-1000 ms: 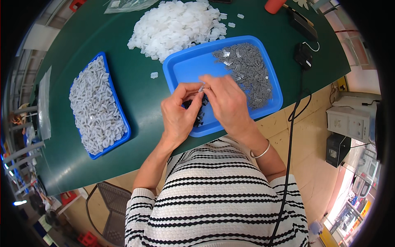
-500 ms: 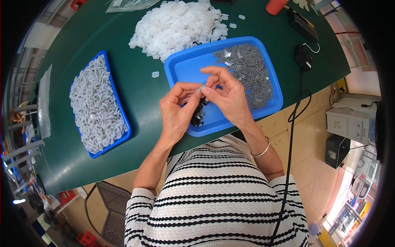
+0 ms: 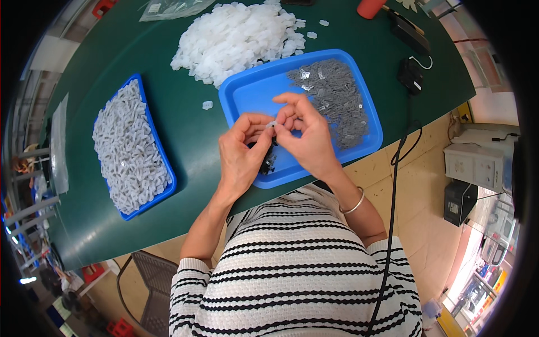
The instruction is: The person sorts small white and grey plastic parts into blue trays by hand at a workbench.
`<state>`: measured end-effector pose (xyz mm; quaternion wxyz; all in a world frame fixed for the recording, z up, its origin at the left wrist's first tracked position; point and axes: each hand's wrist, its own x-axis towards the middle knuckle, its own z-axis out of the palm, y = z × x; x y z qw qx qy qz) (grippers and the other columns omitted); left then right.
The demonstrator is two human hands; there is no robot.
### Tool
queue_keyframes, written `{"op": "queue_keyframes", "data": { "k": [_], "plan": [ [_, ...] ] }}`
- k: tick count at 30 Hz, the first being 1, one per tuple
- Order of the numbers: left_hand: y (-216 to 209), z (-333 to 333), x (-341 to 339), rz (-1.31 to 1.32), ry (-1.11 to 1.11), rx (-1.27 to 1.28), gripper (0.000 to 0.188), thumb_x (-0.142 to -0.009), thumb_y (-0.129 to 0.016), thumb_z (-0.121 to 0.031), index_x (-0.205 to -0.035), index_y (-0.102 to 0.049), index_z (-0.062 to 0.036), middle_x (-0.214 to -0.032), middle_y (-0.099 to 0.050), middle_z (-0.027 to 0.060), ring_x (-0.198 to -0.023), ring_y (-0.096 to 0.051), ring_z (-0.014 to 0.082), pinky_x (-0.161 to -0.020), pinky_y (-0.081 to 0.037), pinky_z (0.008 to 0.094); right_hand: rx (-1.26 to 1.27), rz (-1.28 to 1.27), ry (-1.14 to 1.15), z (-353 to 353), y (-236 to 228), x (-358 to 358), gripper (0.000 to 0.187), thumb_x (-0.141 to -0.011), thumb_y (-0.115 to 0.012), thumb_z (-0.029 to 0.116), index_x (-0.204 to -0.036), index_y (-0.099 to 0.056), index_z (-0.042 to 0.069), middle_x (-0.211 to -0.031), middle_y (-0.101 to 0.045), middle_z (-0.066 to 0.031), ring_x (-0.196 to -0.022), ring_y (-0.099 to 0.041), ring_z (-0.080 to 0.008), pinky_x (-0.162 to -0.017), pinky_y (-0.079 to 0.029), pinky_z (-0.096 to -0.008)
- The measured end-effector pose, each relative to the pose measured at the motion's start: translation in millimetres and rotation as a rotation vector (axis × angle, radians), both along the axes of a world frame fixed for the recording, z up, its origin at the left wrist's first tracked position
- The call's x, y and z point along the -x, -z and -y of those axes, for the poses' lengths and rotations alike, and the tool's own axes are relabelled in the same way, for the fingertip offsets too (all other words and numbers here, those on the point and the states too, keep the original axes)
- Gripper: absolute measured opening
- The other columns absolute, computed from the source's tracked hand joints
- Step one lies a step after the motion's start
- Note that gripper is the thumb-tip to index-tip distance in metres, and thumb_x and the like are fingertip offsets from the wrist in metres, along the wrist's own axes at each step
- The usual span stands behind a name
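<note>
Over a blue tray [image 3: 247, 96], my left hand [image 3: 240, 150] and my right hand [image 3: 310, 140] meet fingertip to fingertip. Between them is a small whitish plastic piece [image 3: 272, 124], partly covered by my fingers. The left thumb and forefinger pinch it from one side, the right thumb and fingers from the other, with the right forefinger raised and curled. Beneath my left fingers lies a heap of small black pieces [image 3: 268, 163], half hidden. Many small dark grey pieces [image 3: 345, 104] fill the tray's right side, a few shiny ones among them.
A big pile of white translucent plastic pieces [image 3: 236, 42] lies behind the tray. To the left, another blue tray [image 3: 159, 143] holds pale grey parts [image 3: 130, 151]. A black device [image 3: 411, 76] with a cable sits at the right, near a red cylinder [image 3: 370, 8].
My fingertips have shifted slightly around the small piece, and more of it shows between them. The whole view has moved a little; trays and piles stay as they were.
</note>
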<state>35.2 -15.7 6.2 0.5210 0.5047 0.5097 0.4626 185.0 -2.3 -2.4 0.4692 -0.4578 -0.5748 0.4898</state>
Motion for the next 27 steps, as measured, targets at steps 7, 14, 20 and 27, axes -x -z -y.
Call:
{"op": "queue_keyframes", "data": {
  "k": [7,14,20,27],
  "plan": [
    [-1,-4,11,-0.291,0.074,-0.164,0.011,-0.086,-0.066,-0.002,-0.097,-0.066,0.0003,-0.083,-0.070,0.0080,-0.073,-0.067,0.0130,-0.070,-0.053,0.0245,-0.051,0.069,0.044,8,2,3,0.038,-0.078,-0.064,-0.009,-0.113,-0.058,0.003,-0.083,-0.058,-0.0023,-0.071,-0.052,-0.0067,-0.067,-0.048,-0.0212],
    [5,-11,26,-0.189,0.080,-0.075,0.017,-0.085,-0.066,-0.002,-0.101,-0.069,-0.0004,-0.083,-0.070,0.0033,-0.072,-0.064,0.0069,-0.069,-0.052,0.0213,-0.300,0.563,0.146,-29,-12,-74,0.013,-0.082,-0.067,0.001,-0.094,-0.069,0.002,-0.082,-0.063,-0.0058,-0.074,-0.059,-0.0169,-0.069,-0.047,-0.0274],
    [2,-17,28,-0.201,0.086,-0.047,0.013,-0.085,-0.066,-0.002,-0.097,-0.069,0.0020,-0.081,-0.070,0.0024,-0.071,-0.063,0.0063,-0.069,-0.052,0.0210,-0.492,0.908,-0.054,-34,-5,-72,0.013,-0.077,-0.069,0.001,-0.090,-0.069,0.004,-0.086,-0.061,-0.0082,-0.083,-0.055,-0.0266,-0.073,-0.048,-0.0343],
    [6,-17,33,0.027,0.091,0.067,0.014,-0.087,-0.066,-0.002,-0.100,-0.068,0.0024,-0.084,-0.069,0.0042,-0.078,-0.064,0.0073,-0.072,-0.052,0.0213,-0.532,0.849,-0.157,-36,6,-70,0.014,-0.072,-0.061,0.001,-0.086,-0.061,0.004,-0.084,-0.052,-0.0117,-0.083,-0.050,-0.0323,-0.071,-0.045,-0.0400]
  ]
}}
